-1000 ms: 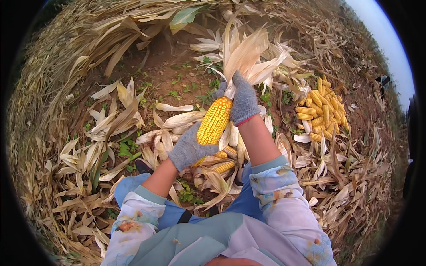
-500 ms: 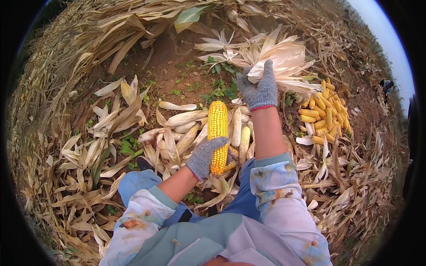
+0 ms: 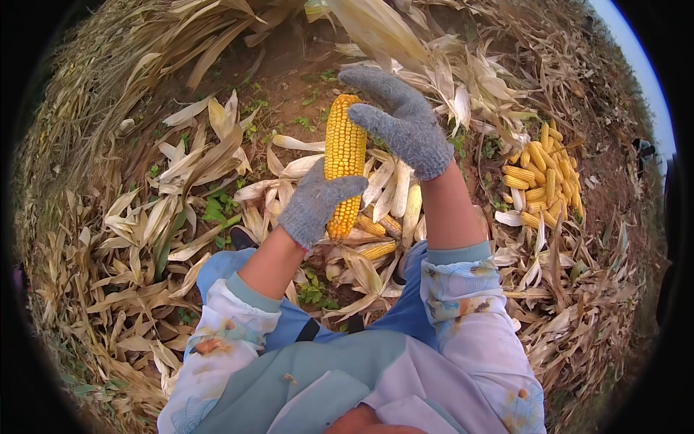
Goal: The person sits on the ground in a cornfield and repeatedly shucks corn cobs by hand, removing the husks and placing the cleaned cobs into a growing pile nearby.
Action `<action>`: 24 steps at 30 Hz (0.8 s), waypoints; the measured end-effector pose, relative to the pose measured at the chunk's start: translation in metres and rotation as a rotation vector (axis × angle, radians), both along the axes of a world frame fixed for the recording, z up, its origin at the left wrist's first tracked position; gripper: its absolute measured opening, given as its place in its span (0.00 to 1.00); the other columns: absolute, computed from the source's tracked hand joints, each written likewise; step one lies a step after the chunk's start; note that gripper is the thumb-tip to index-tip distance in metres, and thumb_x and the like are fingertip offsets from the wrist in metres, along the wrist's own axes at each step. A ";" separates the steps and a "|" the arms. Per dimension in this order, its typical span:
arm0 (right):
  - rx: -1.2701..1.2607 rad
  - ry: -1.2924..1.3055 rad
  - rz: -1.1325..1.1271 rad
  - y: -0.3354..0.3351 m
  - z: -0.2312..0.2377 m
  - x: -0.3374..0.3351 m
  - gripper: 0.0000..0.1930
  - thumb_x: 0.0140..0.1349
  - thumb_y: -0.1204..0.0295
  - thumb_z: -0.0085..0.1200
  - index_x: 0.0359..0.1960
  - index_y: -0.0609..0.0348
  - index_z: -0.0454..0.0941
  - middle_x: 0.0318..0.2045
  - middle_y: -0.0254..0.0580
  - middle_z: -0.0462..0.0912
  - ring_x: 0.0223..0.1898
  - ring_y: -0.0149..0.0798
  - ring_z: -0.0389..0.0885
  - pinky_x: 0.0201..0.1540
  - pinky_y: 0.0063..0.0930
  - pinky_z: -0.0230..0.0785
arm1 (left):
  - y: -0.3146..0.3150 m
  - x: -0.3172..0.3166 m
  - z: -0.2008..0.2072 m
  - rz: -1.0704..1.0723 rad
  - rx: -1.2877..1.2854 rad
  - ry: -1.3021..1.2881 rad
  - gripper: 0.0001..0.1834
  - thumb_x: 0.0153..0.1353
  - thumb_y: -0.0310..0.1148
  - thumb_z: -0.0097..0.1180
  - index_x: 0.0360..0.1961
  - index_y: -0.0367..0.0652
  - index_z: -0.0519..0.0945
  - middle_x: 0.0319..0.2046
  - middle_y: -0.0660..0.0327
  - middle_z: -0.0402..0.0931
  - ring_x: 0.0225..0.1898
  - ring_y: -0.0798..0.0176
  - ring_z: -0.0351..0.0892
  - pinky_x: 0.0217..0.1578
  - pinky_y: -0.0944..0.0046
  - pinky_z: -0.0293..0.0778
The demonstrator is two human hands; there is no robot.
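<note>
1. Head view: one long, bright-yellow, fully bared corn ear point(image 3: 345, 141) is held near the middle of the scene, above the space between the knees; it is kept close to upright in the frame, with kernels exposed along its visible length.
2. The left hand point(image 3: 309, 208), covered by a grey knitted glove, is closed around the lower part of the ear. The thumb is laid across the front; the other fingers are mostly hidden, so their exact placement cannot be told.
3. The right hand point(image 3: 410, 129), gloved in the same grey knit, is opened wide, with a clear gap left between thumb and extended fingers; nothing is gripped. The thumb tip is seen at the ear's upper right edge; whether contact is made cannot be told.
4. Beyond the right hand, a long, pale, papery husk point(image 3: 376, 32) is seen; whether it is supported by the ground cannot be judged.
5. Below and beside the held ear, a loose heap of whitish husk-wrapped corn ears point(image 3: 388, 189) is spread, with some yellow kernels exposed.
6. To the right, well apart, a pile of bare yellow corn ears point(image 3: 546, 177) is gathered.
7. Brown soil point(image 3: 289, 83) is partly covered by dry, straw-coloured leaf litter point(image 3: 119, 267).
</note>
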State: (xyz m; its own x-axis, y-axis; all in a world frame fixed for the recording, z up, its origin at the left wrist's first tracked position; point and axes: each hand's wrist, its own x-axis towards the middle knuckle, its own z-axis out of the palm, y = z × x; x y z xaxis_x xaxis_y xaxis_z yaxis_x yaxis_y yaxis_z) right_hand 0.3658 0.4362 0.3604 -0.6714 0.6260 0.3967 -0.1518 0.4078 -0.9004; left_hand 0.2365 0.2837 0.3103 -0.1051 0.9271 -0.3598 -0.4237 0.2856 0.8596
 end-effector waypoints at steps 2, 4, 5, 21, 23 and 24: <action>-0.325 0.128 -0.108 -0.014 -0.001 -0.010 0.26 0.62 0.63 0.64 0.59 0.65 0.76 0.53 0.47 0.81 0.55 0.39 0.78 0.60 0.33 0.70 | 0.003 -0.002 0.000 0.020 -0.002 0.038 0.27 0.53 0.33 0.70 0.51 0.36 0.73 0.38 0.58 0.78 0.35 0.65 0.79 0.33 0.64 0.78; -0.360 -0.048 -0.283 -0.005 -0.018 -0.005 0.28 0.64 0.62 0.62 0.60 0.66 0.74 0.53 0.47 0.81 0.55 0.38 0.78 0.59 0.32 0.70 | 0.004 -0.007 -0.002 0.041 0.081 0.154 0.29 0.51 0.33 0.71 0.51 0.35 0.73 0.39 0.57 0.78 0.36 0.64 0.80 0.36 0.63 0.79; -0.377 -0.135 -0.373 -0.003 -0.025 -0.005 0.28 0.64 0.61 0.61 0.61 0.67 0.73 0.53 0.47 0.80 0.55 0.38 0.77 0.58 0.31 0.70 | 0.005 -0.009 -0.003 0.057 0.120 0.261 0.29 0.50 0.33 0.72 0.51 0.35 0.73 0.39 0.57 0.78 0.37 0.63 0.80 0.37 0.63 0.79; -0.918 0.304 0.001 -0.042 -0.034 -0.017 0.25 0.67 0.64 0.56 0.61 0.65 0.67 0.51 0.44 0.77 0.51 0.39 0.79 0.55 0.34 0.73 | 0.003 -0.010 0.025 -0.029 0.024 0.257 0.26 0.59 0.35 0.67 0.55 0.38 0.71 0.32 0.65 0.77 0.26 0.73 0.77 0.23 0.71 0.71; -0.859 0.199 0.001 -0.046 -0.032 -0.017 0.27 0.68 0.63 0.56 0.62 0.65 0.65 0.52 0.45 0.77 0.52 0.38 0.78 0.57 0.33 0.72 | 0.005 -0.010 0.021 0.011 0.088 0.500 0.27 0.58 0.35 0.68 0.54 0.37 0.71 0.35 0.61 0.77 0.32 0.67 0.78 0.29 0.67 0.74; -0.818 0.162 -0.013 -0.050 -0.038 -0.018 0.27 0.67 0.63 0.56 0.62 0.65 0.65 0.52 0.44 0.77 0.52 0.37 0.78 0.57 0.33 0.71 | 0.006 -0.011 0.019 0.039 0.140 0.674 0.27 0.57 0.36 0.68 0.53 0.37 0.71 0.37 0.58 0.77 0.35 0.63 0.79 0.33 0.64 0.75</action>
